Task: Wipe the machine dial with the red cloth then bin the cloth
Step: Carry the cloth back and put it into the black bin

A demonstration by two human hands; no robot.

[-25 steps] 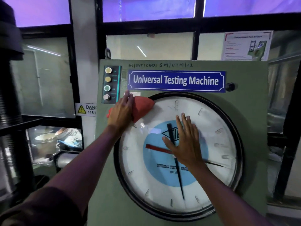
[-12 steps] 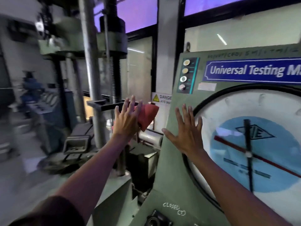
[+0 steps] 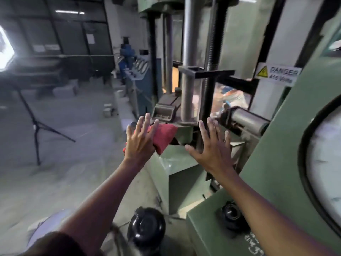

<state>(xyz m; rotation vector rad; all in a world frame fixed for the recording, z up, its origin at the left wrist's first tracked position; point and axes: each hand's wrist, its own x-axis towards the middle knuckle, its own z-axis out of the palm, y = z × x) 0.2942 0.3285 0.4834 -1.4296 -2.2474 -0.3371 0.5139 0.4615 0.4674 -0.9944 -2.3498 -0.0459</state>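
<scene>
- The left hand [image 3: 140, 143] is raised with its back to the camera, fingers spread and straight, the crumpled red cloth [image 3: 162, 136] pressed against its palm, apparently pinned by the thumb, which is hidden
- The right hand [image 3: 212, 152] is raised, spread flat and empty, in front of the green machine frame
- The round white machine dial [image 3: 324, 163] with its black rim is cut off at the right edge, clear of both hands

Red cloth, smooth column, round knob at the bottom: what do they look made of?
Red cloth: soft woven fabric, matte, creased under the left hand. Smooth column: likely bare steel, dull grey sheen. Knob: probably moulded plastic, glossy black highlights.
</scene>
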